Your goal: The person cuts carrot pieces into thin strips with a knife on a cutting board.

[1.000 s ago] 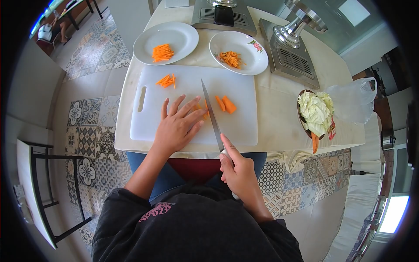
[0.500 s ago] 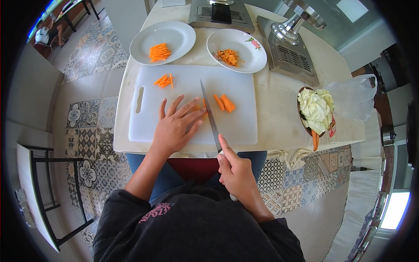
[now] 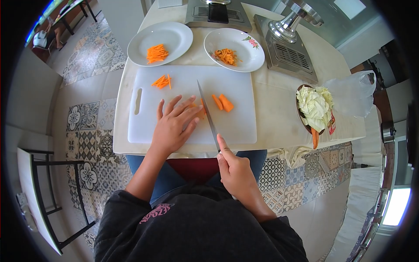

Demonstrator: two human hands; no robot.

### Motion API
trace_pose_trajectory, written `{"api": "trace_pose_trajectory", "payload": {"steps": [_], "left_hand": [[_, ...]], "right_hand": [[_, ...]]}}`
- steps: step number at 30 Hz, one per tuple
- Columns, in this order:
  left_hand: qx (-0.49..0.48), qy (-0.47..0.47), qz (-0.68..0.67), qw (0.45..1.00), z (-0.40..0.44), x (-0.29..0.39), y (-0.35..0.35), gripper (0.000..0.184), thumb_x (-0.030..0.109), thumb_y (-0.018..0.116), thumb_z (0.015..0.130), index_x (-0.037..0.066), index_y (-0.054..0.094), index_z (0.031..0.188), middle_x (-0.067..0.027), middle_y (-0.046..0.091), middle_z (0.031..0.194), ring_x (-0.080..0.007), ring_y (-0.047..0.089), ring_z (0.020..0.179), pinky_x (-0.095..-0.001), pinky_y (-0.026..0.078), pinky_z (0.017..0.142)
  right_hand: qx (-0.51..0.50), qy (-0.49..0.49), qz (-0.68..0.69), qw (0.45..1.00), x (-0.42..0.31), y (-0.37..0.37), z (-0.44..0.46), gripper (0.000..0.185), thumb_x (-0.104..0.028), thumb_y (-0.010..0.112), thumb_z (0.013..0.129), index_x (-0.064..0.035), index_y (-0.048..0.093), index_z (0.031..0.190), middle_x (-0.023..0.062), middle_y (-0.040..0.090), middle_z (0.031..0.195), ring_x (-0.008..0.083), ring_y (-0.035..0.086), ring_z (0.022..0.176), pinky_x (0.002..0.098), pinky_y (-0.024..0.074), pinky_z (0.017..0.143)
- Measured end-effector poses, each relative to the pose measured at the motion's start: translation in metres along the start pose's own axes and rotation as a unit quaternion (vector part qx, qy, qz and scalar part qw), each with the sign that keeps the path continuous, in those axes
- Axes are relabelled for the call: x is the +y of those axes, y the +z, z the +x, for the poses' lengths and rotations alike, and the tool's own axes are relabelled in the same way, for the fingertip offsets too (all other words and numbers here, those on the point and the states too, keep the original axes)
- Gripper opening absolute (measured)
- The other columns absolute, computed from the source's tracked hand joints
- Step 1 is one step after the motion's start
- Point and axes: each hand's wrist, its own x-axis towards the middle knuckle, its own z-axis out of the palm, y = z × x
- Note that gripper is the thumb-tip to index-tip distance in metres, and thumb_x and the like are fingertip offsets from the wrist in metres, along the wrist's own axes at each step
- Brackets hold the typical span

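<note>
My right hand (image 3: 235,170) is closed round the handle of a knife (image 3: 207,110), its index finger along the blade's back. The blade crosses the white cutting board (image 3: 174,131) beside the fingertips of my left hand (image 3: 173,124). Those fingers are spread and press on a carrot piece (image 3: 202,112), mostly hidden under them. Right of the blade lie a carrot chunk (image 3: 226,103) and a slice (image 3: 217,101). Thin carrot sticks (image 3: 162,81) rest at the board's upper left. Behind the board, a white plate (image 3: 179,39) holds more sticks, and a flowered plate (image 3: 244,59) holds carrot shreds.
Metal stoves (image 3: 286,56) stand at the back; a black phone-like object (image 3: 218,13) is on one. At right are a bowl of cabbage (image 3: 315,107), a carrot (image 3: 314,139) and a plastic bag (image 3: 351,94). A person (image 3: 54,35) sits far back left.
The view has shifted slightly, so the board and plates appear a little further left. Both hands keep nearly the same pose, with the knife still beside my left fingertips.
</note>
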Motion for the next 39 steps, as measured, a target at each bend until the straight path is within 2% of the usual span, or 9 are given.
{"api": "trace_pose_trajectory", "payload": {"steps": [5,11,14,20,26,29,32,35,39], "left_hand": [[0.038,-0.030,-0.072,0.996,0.011,0.002,-0.002,0.043,0.021,0.055,0.096,0.021,0.056,0.139,-0.0031,0.051,0.149,-0.0314,0.038,0.142,-0.0581,0.012,0.119],[0.016,0.028,-0.014,0.999,0.030,0.005,0.005,0.046,0.010,0.050,0.092,0.021,0.059,0.136,0.0003,0.055,0.145,-0.0291,0.039,0.143,-0.0582,0.010,0.120],[0.003,0.013,-0.020,1.000,0.033,0.006,-0.001,0.048,0.006,0.049,0.090,0.020,0.061,0.134,0.0019,0.058,0.142,-0.0281,0.041,0.141,-0.0591,0.009,0.120],[-0.008,-0.007,-0.047,0.999,0.036,0.007,-0.002,0.049,0.003,0.048,0.088,0.019,0.063,0.131,0.0014,0.059,0.141,-0.0284,0.045,0.139,-0.0607,0.007,0.119],[-0.005,-0.004,-0.065,0.998,0.037,0.004,0.001,0.049,0.003,0.048,0.088,0.019,0.063,0.132,0.0003,0.059,0.142,-0.0302,0.044,0.139,-0.0600,0.006,0.119],[-0.002,0.000,-0.046,0.999,0.037,0.000,0.001,0.047,0.005,0.050,0.090,0.019,0.063,0.133,-0.0010,0.059,0.142,-0.0312,0.043,0.140,-0.0596,0.009,0.119],[0.016,-0.009,-0.101,0.995,0.031,-0.004,0.002,0.045,0.008,0.053,0.091,0.019,0.062,0.134,-0.0022,0.058,0.143,-0.0320,0.042,0.141,-0.0584,0.012,0.119],[0.059,-0.021,-0.112,0.992,0.019,-0.008,0.001,0.044,0.012,0.057,0.092,0.017,0.060,0.136,-0.0060,0.059,0.141,-0.0324,0.043,0.140,-0.0539,0.019,0.118],[0.089,-0.025,-0.112,0.989,0.006,-0.014,-0.002,0.040,0.014,0.061,0.090,0.012,0.063,0.129,-0.0092,0.062,0.135,-0.0314,0.049,0.132,-0.0491,0.026,0.115]], "right_hand": [[-0.003,-0.005,-0.027,1.000,-0.005,-0.004,0.000,0.052,-0.009,0.055,0.097,-0.0010,0.042,0.147,0.0257,0.060,0.064,0.0421,0.063,0.062,0.0471,0.0491,0.060],[0.000,-0.025,-0.023,0.999,-0.004,-0.008,0.002,0.052,-0.008,0.055,0.096,0.0007,0.043,0.146,0.0256,0.058,0.063,0.0424,0.062,0.060,0.0481,0.0481,0.059],[-0.010,-0.035,-0.015,0.999,-0.002,-0.009,0.003,0.053,-0.007,0.055,0.096,0.0023,0.041,0.146,0.0255,0.059,0.063,0.0424,0.062,0.060,0.0487,0.0488,0.059],[-0.025,-0.044,-0.047,0.998,0.002,-0.010,0.007,0.055,-0.008,0.055,0.096,0.0026,0.039,0.148,0.0237,0.062,0.066,0.0412,0.063,0.061,0.0498,0.0506,0.060],[0.015,-0.054,-0.077,0.995,0.016,0.007,0.004,0.055,-0.011,0.056,0.096,0.0008,0.040,0.148,0.0208,0.062,0.064,0.0388,0.063,0.058,0.0489,0.0507,0.057],[0.039,-0.064,-0.098,0.992,0.019,0.015,0.002,0.056,-0.013,0.057,0.096,-0.0039,0.042,0.148,0.0183,0.060,0.062,0.0362,0.062,0.056,0.0476,0.0500,0.055],[0.062,-0.070,-0.112,0.989,0.020,0.022,-0.001,0.055,-0.014,0.058,0.095,-0.0108,0.045,0.149,0.0170,0.059,0.062,0.0346,0.061,0.056,0.0469,0.0498,0.054],[0.064,-0.068,-0.103,0.990,0.016,0.018,-0.002,0.053,-0.015,0.058,0.095,-0.0155,0.049,0.147,0.0168,0.060,0.065,0.0345,0.062,0.059,0.0464,0.0506,0.056],[0.046,-0.046,-0.077,0.995,0.010,0.013,-0.002,0.054,-0.011,0.060,0.094,-0.0144,0.049,0.147,0.0185,0.061,0.071,0.0348,0.062,0.066,0.0446,0.0493,0.064]]}}
